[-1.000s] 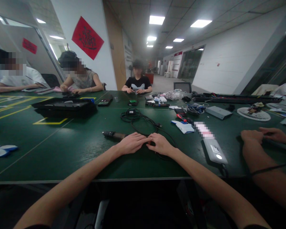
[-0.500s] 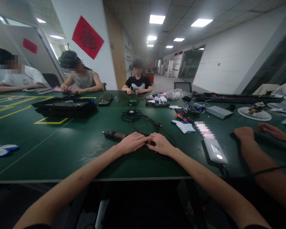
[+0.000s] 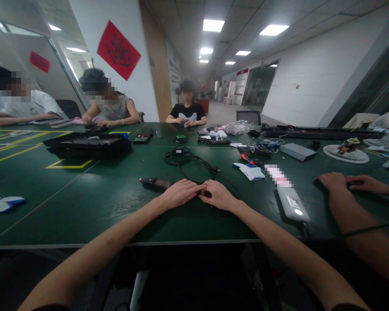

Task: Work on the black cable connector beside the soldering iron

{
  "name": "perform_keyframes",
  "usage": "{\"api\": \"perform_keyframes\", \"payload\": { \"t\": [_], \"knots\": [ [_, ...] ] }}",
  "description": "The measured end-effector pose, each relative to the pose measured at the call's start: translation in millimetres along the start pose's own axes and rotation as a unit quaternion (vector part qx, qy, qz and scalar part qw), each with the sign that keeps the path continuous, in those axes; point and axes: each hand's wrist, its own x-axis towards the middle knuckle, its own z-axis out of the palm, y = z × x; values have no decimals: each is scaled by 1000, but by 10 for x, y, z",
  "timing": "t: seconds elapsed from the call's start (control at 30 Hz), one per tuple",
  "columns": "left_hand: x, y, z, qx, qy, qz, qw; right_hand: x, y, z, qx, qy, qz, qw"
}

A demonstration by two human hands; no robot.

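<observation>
The person's left hand [image 3: 180, 193] is lying palm down over the handle of a power screwdriver [image 3: 162, 184], its fingers extended and pressed together; its underside is hidden, so whether it is gripping or merely resting cannot be told. The right hand [image 3: 218, 195] is meeting it at the fingertips, the fingers bending with the thumb below them; whether it is pinching the screwdriver's rear end is also unclear. The screwdriver is lying on its side on the green tabletop [image 3: 116, 207], its nose pointing to the person's left. Just beyond the 2 hands, a black cable with a labelled block [image 3: 178, 151] is looping and running close by the right wrist, so a hasty lift could be catching a loop and jerking the tool. Since the handle is looking rounded, a loose hold could be letting it roll. To the right, a white-and-blue glove [image 3: 251, 172] is lying just beside a red-handled tool [image 3: 246, 160], while a light grey device [image 3: 293, 207] is sitting between the right forearm and a co-worker's hand [image 3: 332, 181]; a wide sweep from either side could be knocking it. Farther left, a black casing [image 3: 87, 152] is resting well apart.
</observation>
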Motion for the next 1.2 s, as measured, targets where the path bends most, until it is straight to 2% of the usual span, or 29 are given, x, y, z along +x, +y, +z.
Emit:
{"api": "perform_keyframes", "payload": {
  "t": [0.43, 0.87, 1.03, 1.2],
  "knots": [
    [13, 8, -20, -6, 5, 3, 1000, -18, -51, -99, 36, -17, 32, 999],
    [8, 8, -38, -22, 2, 17, 1000, -19, -43, -8, -8, 2, 21, 1000],
    [12, 30, -32, -10, 4, -11, 1000, -22, -17, 20, -13, 8, 20, 1000],
    [0, 41, -11, 3, 31, -49, 998, -20, -31, -2, -6, 7, 15, 1000]
  ]
}}
